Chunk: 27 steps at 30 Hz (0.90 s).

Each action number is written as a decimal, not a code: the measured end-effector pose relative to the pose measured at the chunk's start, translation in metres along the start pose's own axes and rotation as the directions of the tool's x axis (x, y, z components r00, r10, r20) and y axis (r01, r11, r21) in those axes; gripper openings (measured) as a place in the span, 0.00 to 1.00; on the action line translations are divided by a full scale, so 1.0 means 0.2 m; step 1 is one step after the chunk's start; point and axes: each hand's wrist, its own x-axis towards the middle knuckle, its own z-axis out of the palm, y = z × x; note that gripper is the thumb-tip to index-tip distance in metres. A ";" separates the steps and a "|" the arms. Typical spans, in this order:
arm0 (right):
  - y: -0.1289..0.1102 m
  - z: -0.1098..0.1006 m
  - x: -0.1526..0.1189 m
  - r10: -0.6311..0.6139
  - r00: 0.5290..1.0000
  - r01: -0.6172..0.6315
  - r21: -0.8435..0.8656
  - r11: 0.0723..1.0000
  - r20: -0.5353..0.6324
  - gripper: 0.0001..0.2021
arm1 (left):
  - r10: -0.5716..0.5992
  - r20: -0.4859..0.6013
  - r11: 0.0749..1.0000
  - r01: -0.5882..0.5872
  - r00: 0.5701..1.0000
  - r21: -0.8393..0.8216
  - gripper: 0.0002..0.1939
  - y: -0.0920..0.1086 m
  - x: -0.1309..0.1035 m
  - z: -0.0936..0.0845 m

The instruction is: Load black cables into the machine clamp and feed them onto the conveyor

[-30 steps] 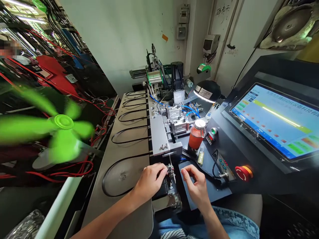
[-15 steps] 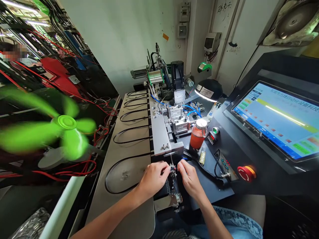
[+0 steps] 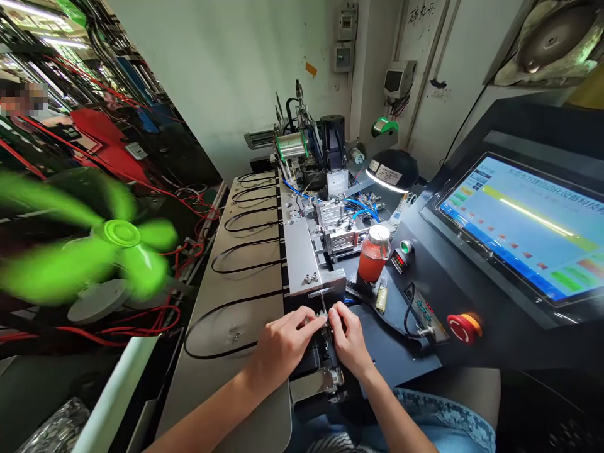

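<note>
My left hand (image 3: 285,340) is closed, thumb and forefinger pinched together over the small metal fixture (image 3: 325,343) at the front of the bench machine. The near loop of thin black cable (image 3: 207,357) runs in under that hand, and the pinched end is hidden. Just right of it, my right hand (image 3: 348,333) is closed too, fingertips pressed together at the fixture. Whatever lies in its fingers is too small to make out. Both sets of fingertips nearly touch, below the end of a flat metal rail (image 3: 302,251).
More black cable loops (image 3: 245,255) lie along the grey bench top. An orange-red jar (image 3: 372,258) and a small bottle (image 3: 382,297) stand right of the rail. Further right are a red emergency stop (image 3: 463,328) and touchscreen (image 3: 528,220). A green fan (image 3: 121,233) spins at left.
My left fingers have moved closer to my right fingertips, and the left hand lies flatter. The near cable loop has stretched out leftward. The whole view has shifted slightly.
</note>
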 end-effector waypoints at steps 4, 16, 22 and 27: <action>0.01 0.01 -0.01 0.020 1.000 -0.020 0.030 0.999 -0.003 0.15 | 0.171 -0.037 0.980 -0.166 0.985 0.114 0.15 -0.01 0.02 -0.01; -0.03 -0.10 -0.03 -0.102 0.995 0.101 -0.166 0.981 0.000 0.12 | 0.034 0.071 0.999 -0.037 0.997 0.038 0.10 -0.04 0.02 -0.05; -0.07 -0.13 -0.06 -0.264 0.962 0.272 -0.311 0.911 0.069 0.10 | -0.052 0.189 0.997 0.042 0.981 0.058 0.09 -0.06 0.02 -0.08; -0.07 -0.17 -0.08 -0.235 0.972 0.232 -0.333 0.914 0.032 0.10 | -0.064 0.207 0.997 0.056 0.976 0.046 0.08 -0.06 0.02 -0.08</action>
